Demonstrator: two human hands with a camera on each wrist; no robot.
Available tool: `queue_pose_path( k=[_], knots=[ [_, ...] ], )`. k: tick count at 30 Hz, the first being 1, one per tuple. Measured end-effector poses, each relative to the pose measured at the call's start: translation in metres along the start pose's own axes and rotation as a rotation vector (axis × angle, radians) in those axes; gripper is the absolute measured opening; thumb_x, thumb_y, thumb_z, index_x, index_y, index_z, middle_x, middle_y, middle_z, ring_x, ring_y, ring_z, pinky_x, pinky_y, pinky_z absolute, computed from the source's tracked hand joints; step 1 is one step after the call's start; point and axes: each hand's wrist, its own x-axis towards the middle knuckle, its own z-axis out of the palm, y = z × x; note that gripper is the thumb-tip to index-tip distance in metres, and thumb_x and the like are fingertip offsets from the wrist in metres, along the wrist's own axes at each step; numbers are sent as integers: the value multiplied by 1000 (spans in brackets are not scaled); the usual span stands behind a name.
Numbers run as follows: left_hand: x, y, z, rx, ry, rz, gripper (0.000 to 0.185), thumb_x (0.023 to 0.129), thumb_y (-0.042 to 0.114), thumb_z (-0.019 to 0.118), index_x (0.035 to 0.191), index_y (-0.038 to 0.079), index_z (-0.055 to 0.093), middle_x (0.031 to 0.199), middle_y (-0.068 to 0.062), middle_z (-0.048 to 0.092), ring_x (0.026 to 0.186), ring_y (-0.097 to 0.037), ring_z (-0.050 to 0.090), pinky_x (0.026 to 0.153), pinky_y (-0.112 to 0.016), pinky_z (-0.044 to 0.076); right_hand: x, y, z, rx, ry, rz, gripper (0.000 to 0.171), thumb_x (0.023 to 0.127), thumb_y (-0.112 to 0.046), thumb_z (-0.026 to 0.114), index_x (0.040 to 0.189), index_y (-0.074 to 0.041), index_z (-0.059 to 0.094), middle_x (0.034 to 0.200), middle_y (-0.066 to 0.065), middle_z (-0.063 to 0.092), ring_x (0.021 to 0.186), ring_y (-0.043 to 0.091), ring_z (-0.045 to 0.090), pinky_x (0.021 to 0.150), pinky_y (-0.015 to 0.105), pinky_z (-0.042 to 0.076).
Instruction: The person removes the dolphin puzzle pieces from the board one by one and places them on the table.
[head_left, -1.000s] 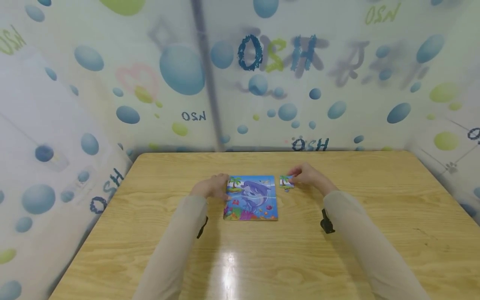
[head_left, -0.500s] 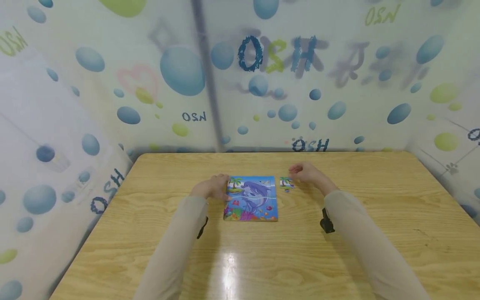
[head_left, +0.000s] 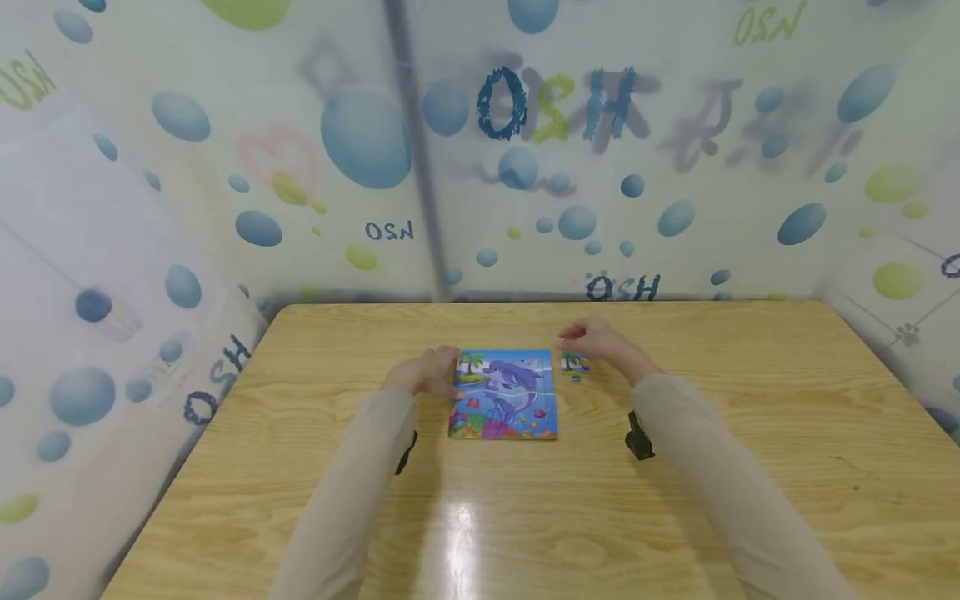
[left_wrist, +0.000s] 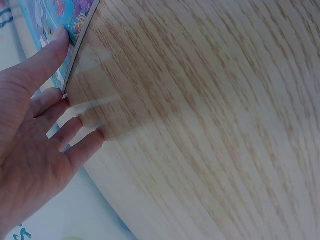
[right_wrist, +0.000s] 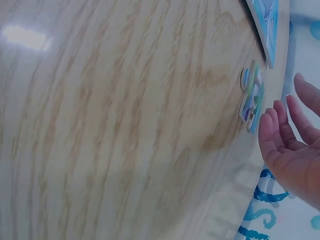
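A square dolphin jigsaw puzzle [head_left: 504,394] lies flat on the table in the head view. My left hand [head_left: 429,372] holds its left side, the thumb on the picture and the fingers along the edge, as the left wrist view shows at the corner [left_wrist: 62,91]. Just right of the puzzle lies a small joined cluster of pieces [head_left: 574,362] with a palm tree picture. My right hand [head_left: 603,343] hovers at the back of this cluster, apart from it, fingers loosely bent and holding nothing. In the right wrist view a gap shows between fingertips and pieces [right_wrist: 254,95].
The wooden table [head_left: 517,517] reaches back to a patterned curtain [head_left: 480,208] with blue and green dots, which also runs along both sides. A bright light reflection lies on the near part of the tabletop.
My right hand has let go of the palm tree pieces and moved left and slightly back above them. The left hand and the puzzle stay in place.
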Motion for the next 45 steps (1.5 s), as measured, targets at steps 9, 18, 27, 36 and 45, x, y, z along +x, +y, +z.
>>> queue_pose_path(
  k=[9,18,27,36,45],
  knots=[
    [1,-1,-1,19,4,5,74,86,28,66,145,6,27,154,-16,22,143,-37,16,115,-53,21,5,-17,11,-22,-11,-97,39,92,-16,56,123,8,53,123,27,56,114,37,54,98,44,47],
    [3,-1,-1,16,3,-2,74,86,29,67,145,7,28,154,-15,22,142,-36,18,114,-54,22,11,-33,26,-60,-21,-105,35,90,-16,59,118,6,58,118,23,61,110,33,58,95,39,50],
    [5,-3,1,18,9,-3,70,85,30,67,141,7,32,152,-15,27,141,-36,22,113,-53,26,15,-50,48,-149,-54,-151,40,86,-18,66,118,5,58,121,21,60,115,32,56,100,39,47],
    [1,-2,1,10,11,-4,69,85,29,67,141,8,33,152,-14,27,141,-36,22,114,-54,24,18,-55,60,-303,-98,-174,52,80,-20,73,122,5,55,123,20,57,117,32,53,103,40,44],
    [1,0,0,12,2,-4,69,86,28,67,142,7,32,153,-13,25,143,-35,18,115,-52,22,19,-58,63,-375,-93,-146,51,79,-19,74,123,-2,53,119,16,53,113,28,51,101,39,44]
  ],
)
